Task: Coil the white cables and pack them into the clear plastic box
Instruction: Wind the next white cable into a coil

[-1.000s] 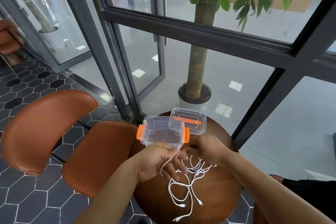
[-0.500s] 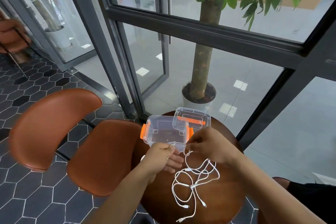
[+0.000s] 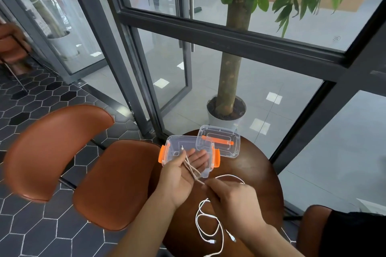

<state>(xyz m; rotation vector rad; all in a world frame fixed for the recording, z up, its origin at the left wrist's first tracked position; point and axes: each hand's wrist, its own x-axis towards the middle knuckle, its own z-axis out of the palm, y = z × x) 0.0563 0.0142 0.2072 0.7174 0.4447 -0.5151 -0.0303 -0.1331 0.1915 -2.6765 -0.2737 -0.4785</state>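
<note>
Holding my left hand (image 3: 183,175) flat with straight fingers over the box (image 3: 173,142), I see the cable (image 3: 193,167) lying along its palm toward my right hand (image 3: 231,198), whose fingers pinch it close by, slack on the bench (image 3: 250,169).

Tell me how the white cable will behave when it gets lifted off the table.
Likely floppy: the white cable lies in loose loops on the table and drapes across the left hand. Probably light, since the right hand manages it with a fingertip pinch. Its free ends may well dangle and snag.
</note>
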